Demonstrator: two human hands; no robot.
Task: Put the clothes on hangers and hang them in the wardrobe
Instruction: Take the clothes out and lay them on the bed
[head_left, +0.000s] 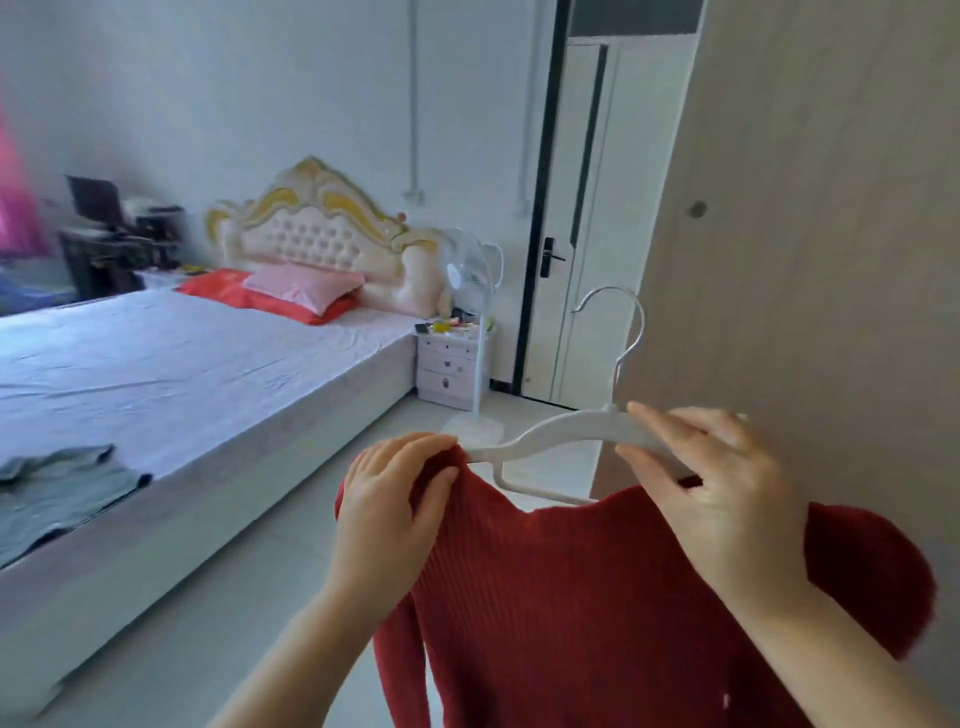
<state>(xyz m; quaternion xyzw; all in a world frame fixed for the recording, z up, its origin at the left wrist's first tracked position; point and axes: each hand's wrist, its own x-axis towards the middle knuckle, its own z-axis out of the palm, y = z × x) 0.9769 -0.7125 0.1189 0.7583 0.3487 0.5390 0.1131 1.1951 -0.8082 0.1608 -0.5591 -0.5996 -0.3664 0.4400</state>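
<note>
Head view: red sweater held on a white hanger, both hands gripping

Left hand (395, 499) is curled over the shoulder of a red ribbed sweater (597, 597), holding the knit against the tip of a white plastic hanger (550, 434). Right hand (722, 488) pinches the hanger's arm just beside the neck, fingers above and thumb beneath. The metal hook (623, 322) rises above that pinch. The sweater hangs down below both grips. Its far shoulder is hidden behind the right hand, so whether that side sits on the hanger cannot be told. A pale wardrobe panel (805, 234) stands just beyond the right grip. A green garment (57, 488) lies on the bed (182, 364), well left of the left grip. Likely risk: the wide neckline slides off the hanger tip once the left hand lets go
</note>
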